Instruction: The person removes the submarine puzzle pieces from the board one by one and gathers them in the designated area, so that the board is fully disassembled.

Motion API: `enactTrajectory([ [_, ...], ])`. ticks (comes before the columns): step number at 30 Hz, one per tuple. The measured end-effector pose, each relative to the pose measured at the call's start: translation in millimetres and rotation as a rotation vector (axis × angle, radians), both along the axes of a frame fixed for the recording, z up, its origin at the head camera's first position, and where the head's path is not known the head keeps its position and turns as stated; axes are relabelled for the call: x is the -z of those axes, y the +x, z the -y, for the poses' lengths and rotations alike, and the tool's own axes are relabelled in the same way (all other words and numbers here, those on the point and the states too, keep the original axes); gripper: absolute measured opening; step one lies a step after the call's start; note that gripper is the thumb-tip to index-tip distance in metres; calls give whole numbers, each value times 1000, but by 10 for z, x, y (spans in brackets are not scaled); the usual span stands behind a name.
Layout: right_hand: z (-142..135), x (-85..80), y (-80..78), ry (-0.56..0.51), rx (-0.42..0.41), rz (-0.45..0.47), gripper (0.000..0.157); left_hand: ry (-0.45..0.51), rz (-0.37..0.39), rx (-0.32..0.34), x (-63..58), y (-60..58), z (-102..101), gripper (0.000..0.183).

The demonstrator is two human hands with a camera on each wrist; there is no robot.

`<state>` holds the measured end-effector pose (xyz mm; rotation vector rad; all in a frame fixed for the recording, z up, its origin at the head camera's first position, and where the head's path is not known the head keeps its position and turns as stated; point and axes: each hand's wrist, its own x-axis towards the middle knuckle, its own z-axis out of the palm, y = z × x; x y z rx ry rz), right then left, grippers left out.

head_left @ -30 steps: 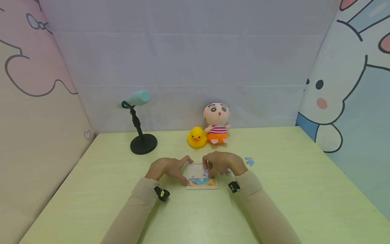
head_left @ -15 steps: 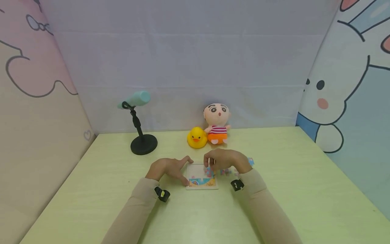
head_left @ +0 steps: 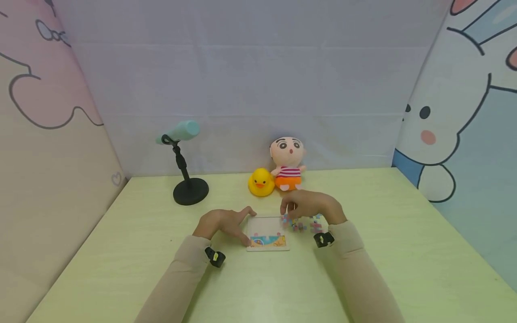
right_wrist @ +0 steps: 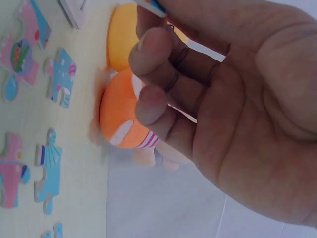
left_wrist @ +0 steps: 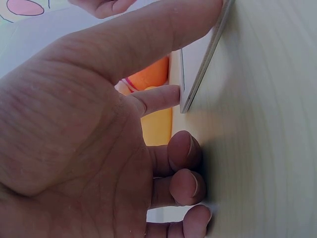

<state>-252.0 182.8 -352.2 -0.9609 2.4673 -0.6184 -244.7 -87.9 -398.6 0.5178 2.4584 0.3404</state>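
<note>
A square puzzle board (head_left: 264,224) lies on the table, its bottom row filled with a blue and sandy picture. My left hand (head_left: 226,222) is at its left side, thumb and index finger spread along the edge. In the left wrist view the index fingertip touches the board's corner (left_wrist: 184,101), and the other fingers bend down to the table. My right hand (head_left: 311,204) pinches a small blue puzzle piece (right_wrist: 152,7) between thumb and fingers, past the board's upper right corner. Most of that piece is hidden. Several loose pieces (head_left: 316,226) lie beneath and beside this hand.
Behind the hands sit a yellow rubber duck (head_left: 261,183) and a plush doll (head_left: 288,172) in orange shorts. At the back left, a black stand (head_left: 190,191) holds a mint-green cylinder (head_left: 183,130). Pale cloth (head_left: 250,80) forms the back wall.
My right hand has lifted away from the board's right part and moved right, still pinching the piece, toward the loose pieces. My left hand has stayed in place.
</note>
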Motion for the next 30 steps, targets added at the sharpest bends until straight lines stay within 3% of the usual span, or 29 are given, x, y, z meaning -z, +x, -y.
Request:
enactTrajectory([
  [5,-92,-24,0,-8,25,-3,7,-25,-6,-15,34,-10,4,83],
  [12,-146,-30,-8,-32,10,-4,5,3,-38,29,7,22,17,82],
  [22,-262,-32,-17,-6,43,7,6,7,-41,37,-9,38,7,82],
  [30,-434,-53,-17,21,36,91,11,-1,-39,33,-5,29,1,82],
])
